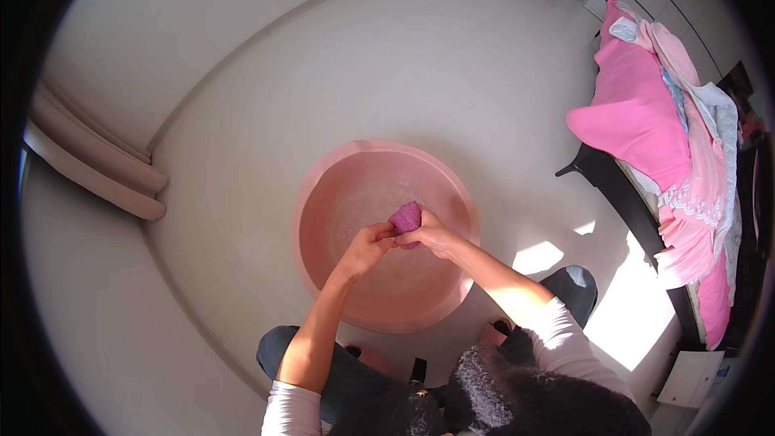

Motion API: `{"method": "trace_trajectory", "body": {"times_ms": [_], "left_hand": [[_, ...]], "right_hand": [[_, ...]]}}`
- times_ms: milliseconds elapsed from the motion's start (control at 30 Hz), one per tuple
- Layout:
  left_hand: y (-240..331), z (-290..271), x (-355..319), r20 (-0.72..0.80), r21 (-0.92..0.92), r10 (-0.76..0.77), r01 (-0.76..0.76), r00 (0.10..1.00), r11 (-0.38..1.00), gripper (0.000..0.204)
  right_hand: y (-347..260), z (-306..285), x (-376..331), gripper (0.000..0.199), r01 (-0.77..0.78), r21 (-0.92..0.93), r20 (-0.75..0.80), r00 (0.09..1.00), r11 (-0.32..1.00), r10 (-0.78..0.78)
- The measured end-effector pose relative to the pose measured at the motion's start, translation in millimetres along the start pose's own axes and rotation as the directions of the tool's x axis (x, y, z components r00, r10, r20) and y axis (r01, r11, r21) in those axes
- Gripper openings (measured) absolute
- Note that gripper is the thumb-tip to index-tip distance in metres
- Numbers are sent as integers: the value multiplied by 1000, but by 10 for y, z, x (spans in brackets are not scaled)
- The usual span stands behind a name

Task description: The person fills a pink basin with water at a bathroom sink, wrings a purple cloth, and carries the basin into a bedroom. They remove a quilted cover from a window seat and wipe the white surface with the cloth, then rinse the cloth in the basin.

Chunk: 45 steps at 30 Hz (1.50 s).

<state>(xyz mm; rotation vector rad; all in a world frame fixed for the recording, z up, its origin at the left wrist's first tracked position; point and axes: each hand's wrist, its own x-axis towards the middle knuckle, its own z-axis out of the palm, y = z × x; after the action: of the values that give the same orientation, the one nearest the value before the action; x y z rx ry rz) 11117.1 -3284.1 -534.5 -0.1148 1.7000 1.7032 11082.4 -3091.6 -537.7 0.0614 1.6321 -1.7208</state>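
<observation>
A bunched purple cloth (405, 216) is held above a large round pink basin (304, 252), which stands on the floor in front of me. My right hand (431, 234) closes round the cloth from the right. My left hand (373, 245) meets it from the left, fingers pressed together at the cloth's lower left edge. Both hands are over the middle of the basin. Whitish specks show on the basin's inner bottom, which looks wet. Most of the cloth is hidden inside the fingers.
To the right stands a dark-framed bed (626, 202) heaped with pink bedding (642, 109). Curved beige curtain-like folds (101, 161) bulge from the left wall. Sunlit patches lie on the grey floor (242, 137) at the right. My knees (575, 287) flank the basin's near side.
</observation>
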Motion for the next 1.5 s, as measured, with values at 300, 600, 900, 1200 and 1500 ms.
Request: {"method": "trace_trajectory", "body": {"times_ms": [300, 600, 900, 1200, 1500], "left_hand": [[298, 339, -299, 230, 952, 603, -306, 764, 26, 71], [12, 368, -40, 168, 947, 606, -297, 778, 119, 57], [-74, 373, 200, -250, 920, 495, 45, 832, 390, 25], [68, 109, 258, -328, 598, 353, -96, 876, 795, 27], [-15, 57, 241, -234, 953, 128, 254, 964, -168, 46]], "right_hand": [[-98, -17, -237, 31, -343, 201, 442, 868, 918, 228], [114, 94, -107, 18, 200, -577, 250, 966, 792, -61], [84, 198, 196, 20, 189, -902, 126, 975, 387, -181], [-38, 129, 297, 29, 391, -921, 318, 750, 0, -580], [204, -86, 270, 34, 76, -991, 72, 997, 108, -42]]}}
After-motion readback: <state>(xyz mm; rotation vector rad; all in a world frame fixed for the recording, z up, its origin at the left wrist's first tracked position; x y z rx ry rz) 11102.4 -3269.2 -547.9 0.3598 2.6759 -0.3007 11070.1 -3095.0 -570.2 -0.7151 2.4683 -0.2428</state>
